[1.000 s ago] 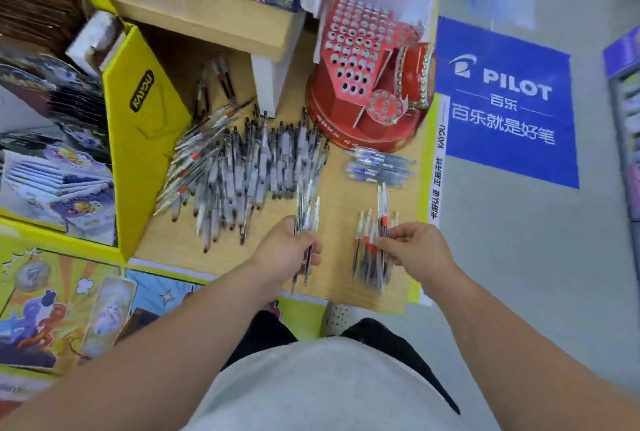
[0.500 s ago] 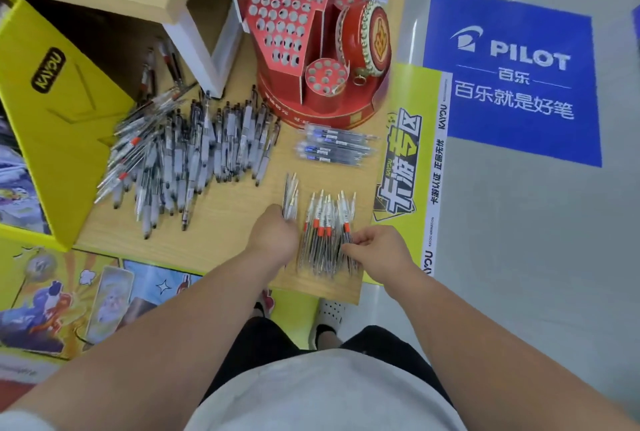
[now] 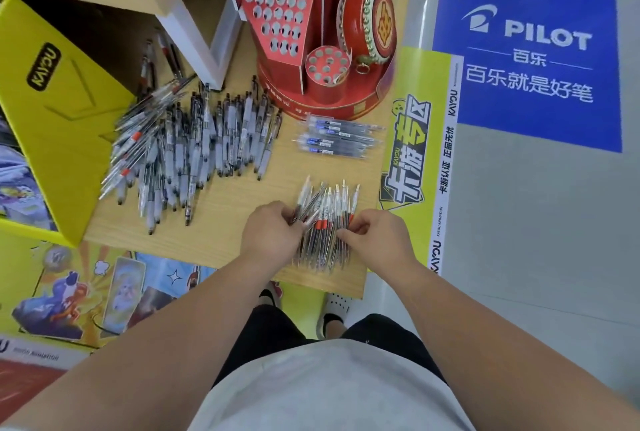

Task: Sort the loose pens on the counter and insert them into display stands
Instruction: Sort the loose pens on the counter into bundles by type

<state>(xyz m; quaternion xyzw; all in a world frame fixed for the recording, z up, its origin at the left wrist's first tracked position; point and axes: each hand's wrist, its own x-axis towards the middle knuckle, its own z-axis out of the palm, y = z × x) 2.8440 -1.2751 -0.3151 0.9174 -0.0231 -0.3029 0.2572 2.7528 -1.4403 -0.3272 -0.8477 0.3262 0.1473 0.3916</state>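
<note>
A small group of clear pens with red bands (image 3: 329, 216) lies near the front edge of the wooden counter (image 3: 228, 209). My left hand (image 3: 273, 233) grips a few pens at the group's left side. My right hand (image 3: 374, 236) pinches the pens at the group's right side. A large pile of loose clear and grey pens (image 3: 187, 146) lies to the left. A neat set of blue-labelled pens (image 3: 337, 136) lies crosswise in front of the red display stand (image 3: 304, 28), whose holes look empty.
A yellow cardboard box (image 3: 59, 112) stands at the left. A white shelf support (image 3: 201, 39) rises behind the pile. A yellow poster (image 3: 419, 153) hangs off the counter's right edge, above a grey floor with a blue sign (image 3: 530, 56).
My left hand carried its few pens rightward and brought them against the red-banded group. My right hand stayed on that group. The view shifted right and down.
</note>
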